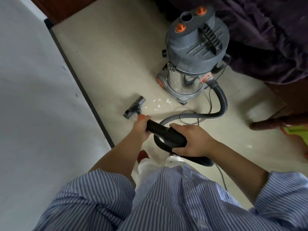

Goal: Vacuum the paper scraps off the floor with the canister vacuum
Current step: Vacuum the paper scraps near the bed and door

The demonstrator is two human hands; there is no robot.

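Note:
A grey canister vacuum (pixel 191 64) with a steel drum and orange knobs stands on the pale floor. Its black hose (pixel 221 100) loops round to a black wand handle (pixel 166 134). My left hand (pixel 140 129) grips the front of the wand near its orange collar. My right hand (pixel 191 140) grips the rear of the handle. The dark floor nozzle (pixel 134 108) lies flat on the floor beyond my left hand. Several white paper scraps (pixel 160 104) are scattered between the nozzle and the canister base.
A grey wall with a dark skirting (pixel 80 84) runs along the left. A purple draped cloth (pixel 270 39) over dark furniture fills the top right. A thin power cord (pixel 210 100) lies by the canister. One more scrap (pixel 249 146) lies at the right.

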